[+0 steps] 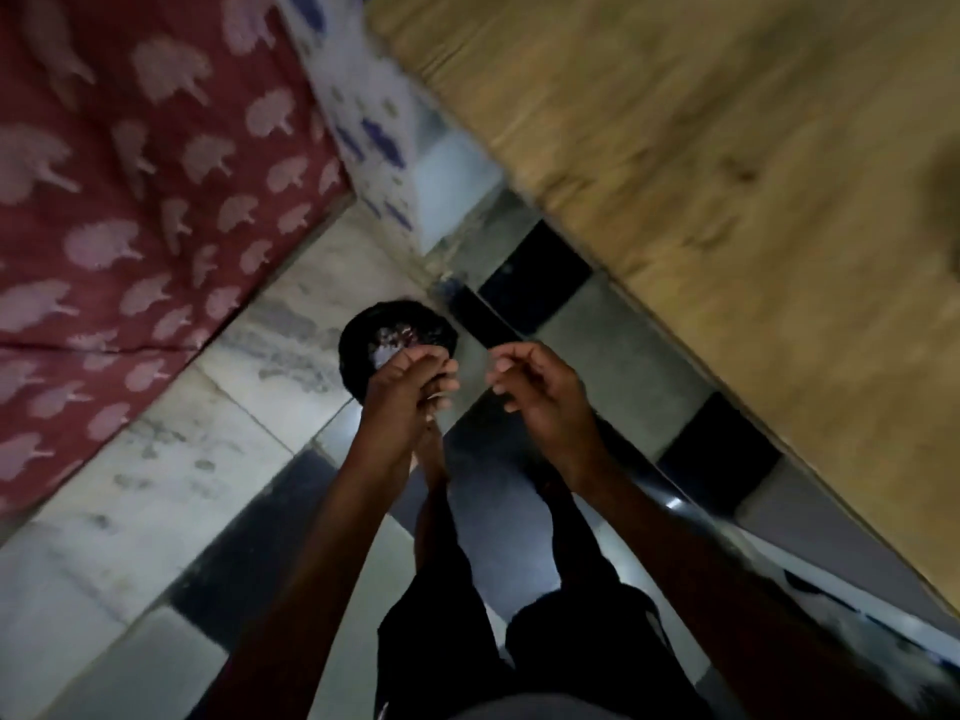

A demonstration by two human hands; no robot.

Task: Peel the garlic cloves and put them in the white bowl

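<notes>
A black bowl [358,339] stands on the floor and holds pale and purplish garlic pieces or skins [396,337]; blur hides which. My left hand [408,394] hovers over the bowl's near rim with its fingers curled together, and whatever is inside them is hidden. My right hand [540,392] is a little to the right, apart from the left, fingers loosely curled, thumb near the forefinger, nothing visible in it. No white bowl is in view.
A red cloth with pale leaf prints [130,200] covers something at the left. A wooden panel [727,200] runs along the right. My legs in dark clothing [519,641] stretch over the grey and black tiled floor [156,485].
</notes>
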